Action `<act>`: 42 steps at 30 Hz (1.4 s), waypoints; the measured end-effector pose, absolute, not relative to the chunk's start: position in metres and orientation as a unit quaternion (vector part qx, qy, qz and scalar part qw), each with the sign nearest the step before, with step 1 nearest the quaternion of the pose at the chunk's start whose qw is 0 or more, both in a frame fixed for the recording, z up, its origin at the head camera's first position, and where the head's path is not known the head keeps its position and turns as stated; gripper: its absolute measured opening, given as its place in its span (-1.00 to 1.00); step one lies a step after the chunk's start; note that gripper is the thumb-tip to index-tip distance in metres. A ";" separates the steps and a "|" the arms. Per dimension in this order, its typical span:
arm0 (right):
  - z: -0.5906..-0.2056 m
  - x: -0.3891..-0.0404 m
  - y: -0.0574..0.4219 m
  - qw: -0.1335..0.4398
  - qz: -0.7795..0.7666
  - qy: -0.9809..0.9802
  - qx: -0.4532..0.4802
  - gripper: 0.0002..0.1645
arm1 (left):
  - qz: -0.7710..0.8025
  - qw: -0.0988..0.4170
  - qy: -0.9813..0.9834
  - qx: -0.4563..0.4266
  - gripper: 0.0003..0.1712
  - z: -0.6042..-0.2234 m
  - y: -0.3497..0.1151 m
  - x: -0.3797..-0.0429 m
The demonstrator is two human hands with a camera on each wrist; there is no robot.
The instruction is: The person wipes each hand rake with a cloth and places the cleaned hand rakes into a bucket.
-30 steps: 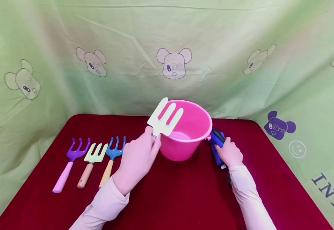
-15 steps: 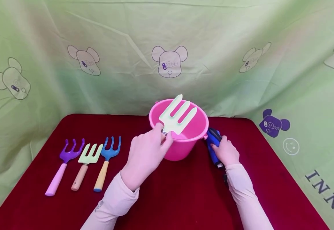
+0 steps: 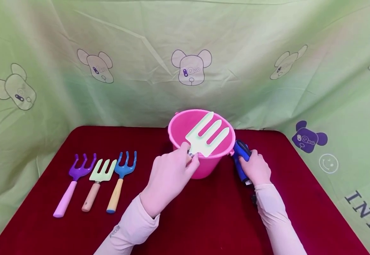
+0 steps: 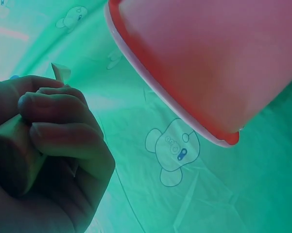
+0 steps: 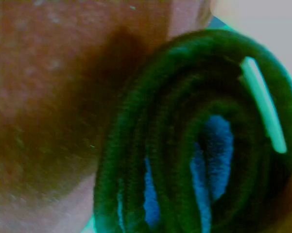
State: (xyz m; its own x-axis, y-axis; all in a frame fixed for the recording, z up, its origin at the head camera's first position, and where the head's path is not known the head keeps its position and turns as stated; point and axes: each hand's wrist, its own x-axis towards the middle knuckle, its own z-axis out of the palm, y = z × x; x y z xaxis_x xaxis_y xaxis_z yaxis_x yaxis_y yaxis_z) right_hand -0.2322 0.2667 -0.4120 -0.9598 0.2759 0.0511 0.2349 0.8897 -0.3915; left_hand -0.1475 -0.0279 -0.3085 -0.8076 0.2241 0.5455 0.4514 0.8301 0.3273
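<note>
My left hand [image 3: 169, 173] grips a pale green garden hand fork [image 3: 205, 140] close to its neck. The fork's three prongs point up and to the right, overlapping the mouth of a pink bucket [image 3: 201, 166] in the head view. From the left wrist, my curled fingers wrap the fork's wooden handle [image 4: 12, 158], and the bucket [image 4: 209, 58] rises to the right. My right hand [image 3: 256, 168] holds a blue rolled cloth [image 3: 240, 163] on the table beside the bucket. The right wrist view shows the end of the roll [image 5: 218, 155], wound in layers, with a pale tag.
Three hand forks lie side by side at the left: a purple one [image 3: 79, 171] with a pink handle, a pale green one [image 3: 103, 171] and a blue one [image 3: 125, 168]. Red cloth covers the table [image 3: 201, 219]. A green printed curtain [image 3: 140, 88] hangs behind.
My left hand has carried the pale green hand fork to the right, from the bucket's left side to over its mouth. My right hand stays on the rolled cloth.
</note>
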 end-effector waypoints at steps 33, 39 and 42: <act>-0.279 -0.124 0.158 0.410 0.349 -0.835 0.114 -0.23 | -0.208 0.269 -0.917 -0.210 -0.71 -0.311 -0.028 -0.146; -0.288 -0.133 0.145 0.408 0.280 -0.848 0.191 -0.25 | -0.214 0.284 -0.910 -0.214 -0.69 -0.309 -0.029 -0.145; -0.292 -0.139 0.143 0.385 0.252 -0.866 0.196 -0.26 | -0.202 0.307 -0.902 -0.227 -0.70 -0.309 -0.028 -0.145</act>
State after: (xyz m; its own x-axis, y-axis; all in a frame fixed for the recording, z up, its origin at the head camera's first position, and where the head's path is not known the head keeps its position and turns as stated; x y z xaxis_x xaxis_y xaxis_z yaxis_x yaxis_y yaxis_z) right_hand -0.1393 0.1432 -0.2919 -0.6262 -0.1458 0.7659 -0.5346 0.7954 -0.2857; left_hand -0.1452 -0.0281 -0.3091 -0.7091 0.2856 0.6447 0.5330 0.8157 0.2248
